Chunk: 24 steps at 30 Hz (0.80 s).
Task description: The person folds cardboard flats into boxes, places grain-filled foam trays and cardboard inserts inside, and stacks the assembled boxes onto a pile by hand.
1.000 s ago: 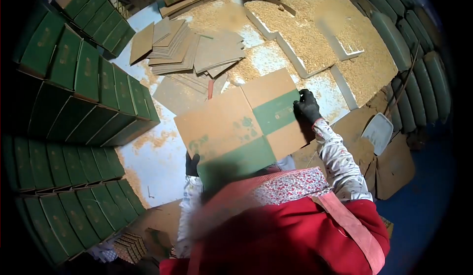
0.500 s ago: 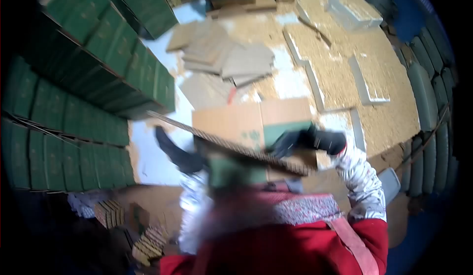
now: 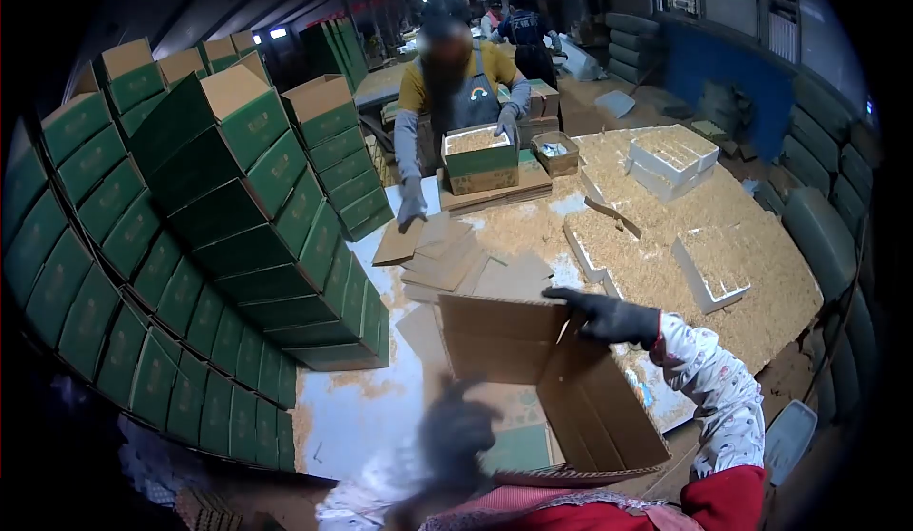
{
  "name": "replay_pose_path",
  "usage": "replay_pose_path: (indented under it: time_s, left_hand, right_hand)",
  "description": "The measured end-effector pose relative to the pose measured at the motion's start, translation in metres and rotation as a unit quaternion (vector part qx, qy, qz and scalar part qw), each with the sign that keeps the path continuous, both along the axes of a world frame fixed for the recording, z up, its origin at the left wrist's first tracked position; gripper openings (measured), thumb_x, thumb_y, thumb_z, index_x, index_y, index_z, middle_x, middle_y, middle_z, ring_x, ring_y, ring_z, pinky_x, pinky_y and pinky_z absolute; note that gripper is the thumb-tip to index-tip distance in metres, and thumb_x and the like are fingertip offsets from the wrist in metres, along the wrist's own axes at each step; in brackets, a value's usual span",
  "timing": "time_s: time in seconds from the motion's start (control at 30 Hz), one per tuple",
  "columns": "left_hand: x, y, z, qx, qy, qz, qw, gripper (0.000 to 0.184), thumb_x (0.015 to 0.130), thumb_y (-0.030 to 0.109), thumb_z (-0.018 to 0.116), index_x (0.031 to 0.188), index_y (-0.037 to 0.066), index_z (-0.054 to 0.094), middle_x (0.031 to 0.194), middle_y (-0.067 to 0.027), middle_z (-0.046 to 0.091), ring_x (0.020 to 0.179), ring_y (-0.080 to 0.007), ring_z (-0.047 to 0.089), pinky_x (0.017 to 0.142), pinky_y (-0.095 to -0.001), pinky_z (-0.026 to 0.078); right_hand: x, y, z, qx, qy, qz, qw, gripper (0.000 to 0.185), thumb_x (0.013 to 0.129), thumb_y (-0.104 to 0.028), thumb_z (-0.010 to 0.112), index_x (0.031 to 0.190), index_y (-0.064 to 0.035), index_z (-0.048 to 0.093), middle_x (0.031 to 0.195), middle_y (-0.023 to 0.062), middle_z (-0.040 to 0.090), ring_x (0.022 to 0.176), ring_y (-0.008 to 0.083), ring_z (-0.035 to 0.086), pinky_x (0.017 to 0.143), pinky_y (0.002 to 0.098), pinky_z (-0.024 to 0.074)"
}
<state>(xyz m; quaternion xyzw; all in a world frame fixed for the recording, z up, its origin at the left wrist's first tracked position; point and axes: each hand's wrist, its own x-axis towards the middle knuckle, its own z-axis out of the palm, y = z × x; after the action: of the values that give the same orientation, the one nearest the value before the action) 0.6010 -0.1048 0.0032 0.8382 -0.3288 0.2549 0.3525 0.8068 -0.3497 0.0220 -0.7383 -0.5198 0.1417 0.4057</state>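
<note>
While green cartons (image 3: 285, 217) are standing stacked at left, blurred left hand (image 3: 461, 428) is overlapping left side of open cardboard box (image 3: 597, 405), hand's grip impossible to tell; box is showing its inside at near edge of table (image 3: 357, 422); right hand (image 3: 613, 320) is holding far corner, sawdust-like material (image 3: 751, 241) lying beyond.

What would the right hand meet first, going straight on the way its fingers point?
Ahead of the right hand, the loose cardboard sheets come first in the picture. The hand looks level with the top of the open box, so it may pass over them; depth is unclear.
</note>
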Motion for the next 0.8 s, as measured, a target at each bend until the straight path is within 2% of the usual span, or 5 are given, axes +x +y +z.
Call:
replay_pose_path:
  time_s: [0.17, 0.43, 0.63, 0.7, 0.8]
  left_hand:
    - [-0.034, 0.003, 0.072, 0.454, 0.372, 0.092, 0.804, 0.076, 0.068, 0.058, 0.062, 0.128, 0.016, 0.040, 0.096, -0.0173, 0.059, 0.087, -0.0351, 0.058, 0.077, -0.0432, 0.048]
    - [0.016, -0.024, -0.053, 0.381, 0.112, 0.240, 0.886, 0.081, 0.066, 0.044, 0.068, 0.130, 0.004, 0.038, 0.131, -0.0224, 0.039, 0.119, -0.0405, 0.039, 0.099, -0.0566, 0.024]
    - [0.018, 0.057, 0.022, 0.098, -0.119, -0.056, 0.987, 0.058, 0.065, 0.024, 0.071, 0.113, 0.000, 0.048, 0.098, -0.0159, 0.059, 0.094, -0.0330, 0.054, 0.080, -0.0456, 0.044]
    - [0.014, 0.078, 0.030, 0.123, 0.000, 0.286, 0.950, 0.080, 0.061, 0.022, 0.078, 0.126, -0.002, 0.039, 0.120, -0.0235, 0.046, 0.109, -0.0383, 0.046, 0.096, -0.0400, 0.036]
    - [0.016, 0.004, -0.041, 0.137, 0.194, 0.145, 0.961, 0.077, 0.073, 0.054, 0.056, 0.134, 0.011, 0.036, 0.143, -0.0167, 0.023, 0.134, -0.0297, 0.019, 0.105, -0.0570, 0.009]
  right_hand:
    - [-0.016, -0.021, 0.009, -0.127, -0.403, -0.206, 0.883, 0.039, 0.068, -0.012, 0.062, 0.107, -0.0145, 0.055, 0.105, 0.0160, 0.053, 0.087, 0.0293, 0.058, 0.075, 0.0391, 0.0472]
    - [-0.052, 0.045, 0.003, -0.296, -0.205, -0.010, 0.933, 0.020, 0.076, -0.025, 0.055, 0.083, -0.0078, 0.062, 0.080, 0.0167, 0.062, 0.079, 0.0346, 0.062, 0.067, 0.0441, 0.0481]
    - [-0.057, 0.107, -0.063, 0.089, -0.253, -0.166, 0.949, 0.014, 0.079, -0.015, 0.055, 0.087, -0.0042, 0.057, 0.091, 0.0150, 0.059, 0.087, 0.0329, 0.056, 0.074, 0.0408, 0.0459]
    - [-0.053, 0.103, -0.061, 0.248, -0.435, -0.255, 0.827, 0.017, 0.077, -0.009, 0.056, 0.093, -0.0024, 0.056, 0.096, 0.0147, 0.057, 0.091, 0.0324, 0.055, 0.079, 0.0388, 0.0452]
    - [-0.051, 0.087, -0.055, 0.342, -0.180, -0.409, 0.827, 0.031, 0.076, -0.001, 0.056, 0.107, -0.0016, 0.053, 0.104, 0.0172, 0.055, 0.098, 0.0332, 0.053, 0.084, 0.0377, 0.0437]
